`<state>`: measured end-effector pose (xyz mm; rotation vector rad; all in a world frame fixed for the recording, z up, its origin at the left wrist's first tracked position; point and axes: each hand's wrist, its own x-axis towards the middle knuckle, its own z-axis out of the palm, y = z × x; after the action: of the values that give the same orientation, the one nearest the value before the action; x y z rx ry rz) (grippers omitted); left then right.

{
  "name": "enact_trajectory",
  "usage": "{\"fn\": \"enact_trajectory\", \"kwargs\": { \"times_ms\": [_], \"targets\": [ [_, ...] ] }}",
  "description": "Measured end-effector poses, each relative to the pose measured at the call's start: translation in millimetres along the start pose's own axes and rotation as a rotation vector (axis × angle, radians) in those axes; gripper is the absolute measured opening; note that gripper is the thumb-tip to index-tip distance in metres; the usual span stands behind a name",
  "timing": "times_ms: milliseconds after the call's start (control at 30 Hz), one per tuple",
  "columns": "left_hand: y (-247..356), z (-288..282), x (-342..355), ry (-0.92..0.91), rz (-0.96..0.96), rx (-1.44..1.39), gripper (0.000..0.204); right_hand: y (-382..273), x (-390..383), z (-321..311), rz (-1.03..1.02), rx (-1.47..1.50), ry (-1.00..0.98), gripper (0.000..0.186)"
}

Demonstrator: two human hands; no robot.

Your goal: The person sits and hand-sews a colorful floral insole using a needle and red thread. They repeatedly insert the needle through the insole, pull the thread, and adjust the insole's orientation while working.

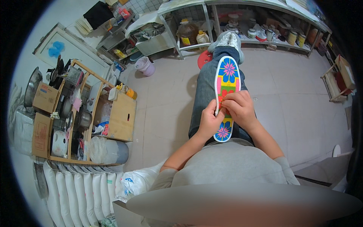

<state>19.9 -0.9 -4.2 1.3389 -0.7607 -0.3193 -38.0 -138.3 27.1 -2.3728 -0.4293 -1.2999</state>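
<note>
An embroidered insole (228, 70) lies lengthwise over my jeans-clad legs. White edging runs round it, with pink flowers on blue at both ends and green, yellow and red bands between. My left hand (208, 122) pinches its left edge near the middle, thumb on the upper face. Over the insole's red middle, my right hand (241, 109) has its fingers bent and pressed together in a pinch, close to the left thumb. Whatever sits between those right fingertips is too small or hidden to make out. Both hands cover part of the pattern.
A wooden rack (87, 138) with pans and boxes stands left, and a lilac bucket (145, 66) on the floor ahead. Shelving (191, 47) with jars and jugs runs along the far side. Behind my shoes is a red stool (204, 59). White sacks (77, 189) line the lower left.
</note>
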Motion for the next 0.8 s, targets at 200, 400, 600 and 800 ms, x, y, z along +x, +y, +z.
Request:
{"fn": "enact_trajectory", "kwargs": {
  "times_ms": [200,400,600,800],
  "targets": [
    [-13.0,-10.5,6.3,0.098,-0.071,-0.179,0.019,-17.8,-12.7,-17.3,0.262,0.818,0.18,0.004],
    [-32.3,-62.2,20.3,0.48,0.045,-0.062,0.017,33.8,-32.8,-152.3,0.272,1.519,0.936,0.016],
    [-36.7,-146.1,27.4,0.853,0.177,0.109,0.013,106.8,-99.7,-253.5,0.386,0.151,1.464,0.014],
    [-24.4,-156.9,21.4,0.888,0.165,0.165,0.015,126.7,-103.7,-216.3,0.605,-0.506,1.235,0.007]
  ]
}}
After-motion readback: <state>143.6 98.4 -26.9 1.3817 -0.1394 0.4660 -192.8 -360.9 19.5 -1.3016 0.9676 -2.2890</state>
